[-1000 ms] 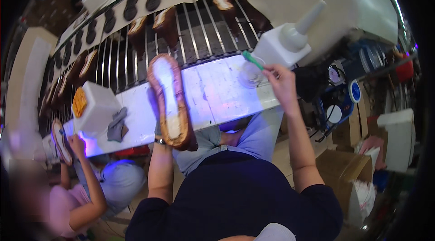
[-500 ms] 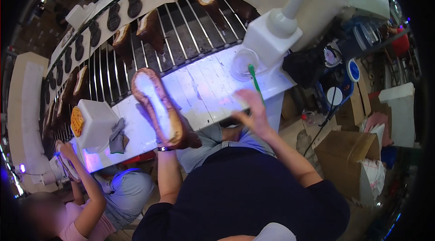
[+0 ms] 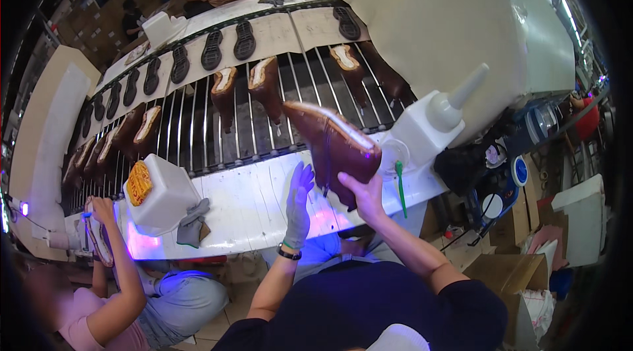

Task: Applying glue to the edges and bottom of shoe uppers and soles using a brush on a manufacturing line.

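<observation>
A brown boot upper (image 3: 339, 156), its underside turned up and coated white, is in the grip of my bare right hand (image 3: 362, 194), which holds it from below above the white table (image 3: 244, 202). Beside it my left hand (image 3: 299, 209) wears a grey glove and is raised with its fingers stretched out, seemingly apart from the boot upper. To the right, a green-handled brush (image 3: 401, 187) leans in a round clear dish (image 3: 395, 151) next to a white square bottle (image 3: 422, 123) with a long nozzle.
Across the far side runs a conveyor of metal rods (image 3: 191, 133) carrying several boot uppers, with black soles (image 3: 211, 51) on a strip behind. A white container (image 3: 165, 196) and a grey glove (image 3: 193, 224) are at left. Co-workers sit at left and far back; a cardboard box (image 3: 504, 272) stands right.
The boot upper has passed from my left hand to my right and moved right. My left hand is now free of it. The view has shifted, showing more of the far side.
</observation>
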The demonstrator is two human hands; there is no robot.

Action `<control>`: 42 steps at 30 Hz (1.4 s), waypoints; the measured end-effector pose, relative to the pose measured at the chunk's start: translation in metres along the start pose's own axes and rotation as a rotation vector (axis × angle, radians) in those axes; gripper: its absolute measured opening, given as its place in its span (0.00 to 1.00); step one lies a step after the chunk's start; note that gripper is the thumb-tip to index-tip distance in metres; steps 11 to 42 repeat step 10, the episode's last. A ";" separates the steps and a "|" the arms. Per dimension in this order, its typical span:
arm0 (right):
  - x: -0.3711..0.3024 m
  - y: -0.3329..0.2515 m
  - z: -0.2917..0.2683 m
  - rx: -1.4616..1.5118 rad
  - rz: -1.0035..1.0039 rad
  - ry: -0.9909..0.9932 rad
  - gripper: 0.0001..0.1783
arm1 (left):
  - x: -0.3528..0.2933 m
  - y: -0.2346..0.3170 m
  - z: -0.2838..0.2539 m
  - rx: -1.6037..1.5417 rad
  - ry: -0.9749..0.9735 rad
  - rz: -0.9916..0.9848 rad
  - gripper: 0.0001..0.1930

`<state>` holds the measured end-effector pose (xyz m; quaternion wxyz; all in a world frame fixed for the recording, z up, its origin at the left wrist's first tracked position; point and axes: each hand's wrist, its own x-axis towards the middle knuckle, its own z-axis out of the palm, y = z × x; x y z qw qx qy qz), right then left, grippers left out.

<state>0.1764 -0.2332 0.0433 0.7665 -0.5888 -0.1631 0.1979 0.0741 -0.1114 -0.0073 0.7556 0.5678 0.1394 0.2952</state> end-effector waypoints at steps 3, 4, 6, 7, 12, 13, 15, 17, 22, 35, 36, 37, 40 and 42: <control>0.055 0.001 0.019 -0.089 -0.077 0.073 0.24 | -0.018 0.009 -0.029 0.134 0.179 0.175 0.33; 0.075 0.003 0.026 -0.099 -0.124 0.085 0.24 | -0.028 0.011 -0.043 0.255 0.269 0.180 0.33; 0.114 0.015 0.040 -0.119 -0.287 0.131 0.22 | -0.046 0.011 -0.075 0.447 0.335 0.174 0.33; 0.135 0.023 0.047 -0.150 -0.391 0.133 0.22 | -0.055 0.008 -0.089 0.549 0.359 0.152 0.33; 0.196 0.054 0.058 -0.376 -0.335 0.178 0.23 | -0.075 -0.011 -0.123 0.612 0.385 -0.007 0.32; 0.196 0.054 0.058 -0.376 -0.335 0.178 0.23 | -0.075 -0.011 -0.123 0.612 0.385 -0.007 0.32; 0.196 0.054 0.058 -0.376 -0.335 0.178 0.23 | -0.075 -0.011 -0.123 0.612 0.385 -0.007 0.32; 0.196 0.054 0.058 -0.376 -0.335 0.178 0.23 | -0.075 -0.011 -0.123 0.612 0.385 -0.007 0.32; 0.196 0.054 0.058 -0.376 -0.335 0.178 0.23 | -0.075 -0.011 -0.123 0.612 0.385 -0.007 0.32; 0.196 0.054 0.058 -0.376 -0.335 0.178 0.23 | -0.075 -0.011 -0.123 0.612 0.385 -0.007 0.32; 0.196 0.054 0.058 -0.376 -0.335 0.178 0.23 | -0.075 -0.011 -0.123 0.612 0.385 -0.007 0.32; 0.196 0.054 0.058 -0.376 -0.335 0.178 0.23 | -0.075 -0.011 -0.123 0.612 0.385 -0.007 0.32; 0.196 0.054 0.058 -0.376 -0.335 0.178 0.23 | -0.075 -0.011 -0.123 0.612 0.385 -0.007 0.32; 0.196 0.054 0.058 -0.376 -0.335 0.178 0.23 | -0.075 -0.011 -0.123 0.612 0.385 -0.007 0.32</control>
